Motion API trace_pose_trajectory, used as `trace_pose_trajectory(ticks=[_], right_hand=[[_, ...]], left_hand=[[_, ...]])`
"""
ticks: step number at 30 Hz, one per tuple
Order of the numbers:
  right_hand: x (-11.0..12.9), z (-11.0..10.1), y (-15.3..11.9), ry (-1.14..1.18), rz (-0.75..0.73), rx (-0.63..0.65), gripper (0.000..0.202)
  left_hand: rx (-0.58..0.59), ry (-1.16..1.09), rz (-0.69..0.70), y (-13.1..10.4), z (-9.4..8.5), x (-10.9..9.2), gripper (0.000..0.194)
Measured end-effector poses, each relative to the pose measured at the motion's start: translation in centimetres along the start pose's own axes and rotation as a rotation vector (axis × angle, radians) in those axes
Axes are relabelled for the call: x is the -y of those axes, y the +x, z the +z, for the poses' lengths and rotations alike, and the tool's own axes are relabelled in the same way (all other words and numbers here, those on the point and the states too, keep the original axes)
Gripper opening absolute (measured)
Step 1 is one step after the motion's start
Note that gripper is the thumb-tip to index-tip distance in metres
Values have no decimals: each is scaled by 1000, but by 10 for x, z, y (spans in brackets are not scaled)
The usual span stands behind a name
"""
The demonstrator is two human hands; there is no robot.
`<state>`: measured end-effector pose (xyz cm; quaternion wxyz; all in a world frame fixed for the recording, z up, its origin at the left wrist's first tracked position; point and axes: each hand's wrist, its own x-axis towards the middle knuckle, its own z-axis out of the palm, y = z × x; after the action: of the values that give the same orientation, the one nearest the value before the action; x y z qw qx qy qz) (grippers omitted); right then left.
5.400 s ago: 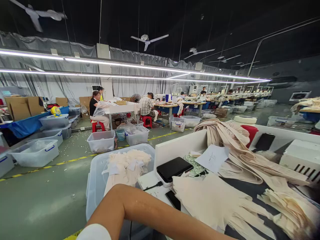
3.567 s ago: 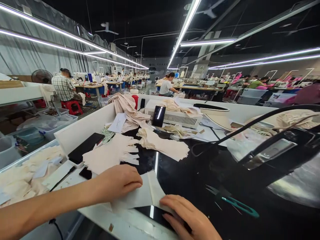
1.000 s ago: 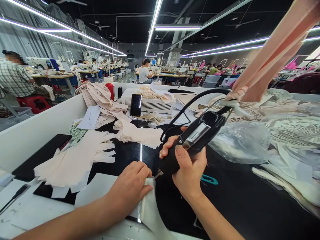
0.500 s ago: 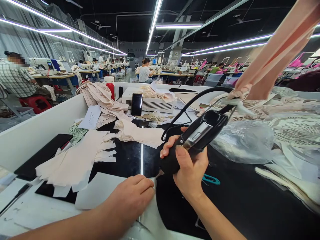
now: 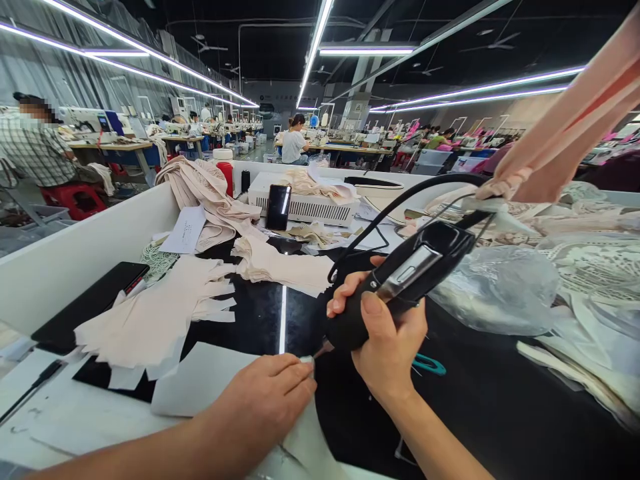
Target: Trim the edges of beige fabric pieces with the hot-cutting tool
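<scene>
1. white-walled worktable (image 5: 100, 230) holds the work on its black top; beige fabric stacks (image 5: 160, 313) lie left of it.
2. pale fabric piece (image 5: 210, 377) lies flat at the near edge under the left hand (image 5: 265, 407), fingers pressed together on it.
3. black corded hand tool (image 5: 400, 280), glossy with a metal plate, tip down at the fabric's edge, is gripped in the right hand (image 5: 385, 340), fingers wrapped around it.

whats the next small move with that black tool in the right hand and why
Probably draw the black handheld tool a little further along the pale fabric piece. The right hand grips it with its metal tip right at the fabric's edge, and the left hand presses that piece flat on the black worktop beside the tip.
</scene>
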<state>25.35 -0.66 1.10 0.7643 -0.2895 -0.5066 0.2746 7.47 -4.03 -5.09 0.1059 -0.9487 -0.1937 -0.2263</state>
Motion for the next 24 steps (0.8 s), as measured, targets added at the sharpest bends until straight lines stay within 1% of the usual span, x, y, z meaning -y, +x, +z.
trace_pose_trajectory(ticks=[7, 13, 17, 24], right_hand=[[1, 0, 0, 9, -7, -5, 37], [0, 0, 0, 14, 8, -13, 38], [1, 1, 1, 7, 21, -22, 36], [6, 1, 6, 22, -15, -56, 30]], left_hand=[[-64, 5, -5, -2, 2, 1, 29], [-20, 42, 14, -4, 8, 1, 29], [-78, 59, 8, -6, 9, 1, 30], [-125, 71, -3, -5, 7, 0, 30]])
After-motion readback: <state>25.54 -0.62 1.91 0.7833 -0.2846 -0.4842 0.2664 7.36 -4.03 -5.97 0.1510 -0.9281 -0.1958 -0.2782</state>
